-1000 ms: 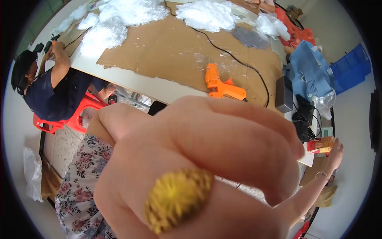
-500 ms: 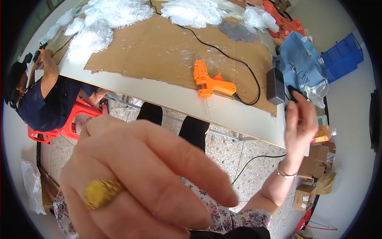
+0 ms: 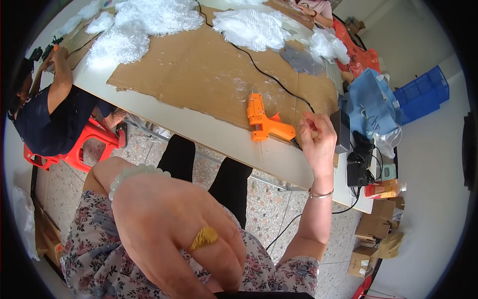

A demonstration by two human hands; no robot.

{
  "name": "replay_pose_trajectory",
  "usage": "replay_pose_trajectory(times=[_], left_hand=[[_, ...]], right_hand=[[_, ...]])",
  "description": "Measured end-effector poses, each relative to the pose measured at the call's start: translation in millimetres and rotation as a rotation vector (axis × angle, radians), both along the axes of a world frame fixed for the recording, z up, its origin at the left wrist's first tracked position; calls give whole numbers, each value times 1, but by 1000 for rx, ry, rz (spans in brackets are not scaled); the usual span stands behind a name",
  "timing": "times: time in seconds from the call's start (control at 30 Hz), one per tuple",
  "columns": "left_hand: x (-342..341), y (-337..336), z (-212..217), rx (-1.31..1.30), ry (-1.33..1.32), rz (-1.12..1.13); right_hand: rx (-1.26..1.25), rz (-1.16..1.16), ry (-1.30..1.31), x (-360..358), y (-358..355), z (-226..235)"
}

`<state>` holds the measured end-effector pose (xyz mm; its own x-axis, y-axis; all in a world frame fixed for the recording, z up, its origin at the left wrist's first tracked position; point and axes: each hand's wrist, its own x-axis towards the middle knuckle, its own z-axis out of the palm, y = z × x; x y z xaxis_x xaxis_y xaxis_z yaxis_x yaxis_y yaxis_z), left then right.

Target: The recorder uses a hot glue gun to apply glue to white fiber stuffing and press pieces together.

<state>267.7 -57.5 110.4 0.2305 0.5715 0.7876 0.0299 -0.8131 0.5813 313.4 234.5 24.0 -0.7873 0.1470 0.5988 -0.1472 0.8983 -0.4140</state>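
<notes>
My left hand (image 3: 174, 234) fills the lower middle, very close to the camera, back side up. It wears a gold ring (image 3: 203, 238) and a white bead bracelet (image 3: 134, 174); its fingertips are hidden low in the picture. My right hand (image 3: 316, 139) reaches to the table's near edge, fingers pinched together just right of an orange glue gun (image 3: 266, 122) lying on brown cardboard (image 3: 199, 74). Whether it pinches anything I cannot make out. A thin bangle (image 3: 319, 194) sits on that wrist.
A black cord (image 3: 259, 70) runs across the cardboard to the gun. White fluffy heaps (image 3: 144, 20) lie at the far side. A black box (image 3: 342, 130), a blue bag (image 3: 371, 104) and a blue crate (image 3: 420, 94) stand to the right. Another person (image 3: 50, 114) sits on a red stool at the left.
My left hand has dropped lower and away from the camera, uncovering the table. My right hand has moved left and down to the table edge beside the glue gun.
</notes>
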Motion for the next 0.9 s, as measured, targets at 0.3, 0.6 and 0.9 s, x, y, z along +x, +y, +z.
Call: replay_pose_trajectory(times=[0.3,0.6,0.9], left_hand=[[-67,74,-32,-270,368,996],[154,146,-120,211,153,25],[139,133,-161,542,110,73]], right_hand=[[-83,-141,67,-4,53,-18],[-106,-137,28,25,46,-19],[-110,-218,29,104,45,-7]])
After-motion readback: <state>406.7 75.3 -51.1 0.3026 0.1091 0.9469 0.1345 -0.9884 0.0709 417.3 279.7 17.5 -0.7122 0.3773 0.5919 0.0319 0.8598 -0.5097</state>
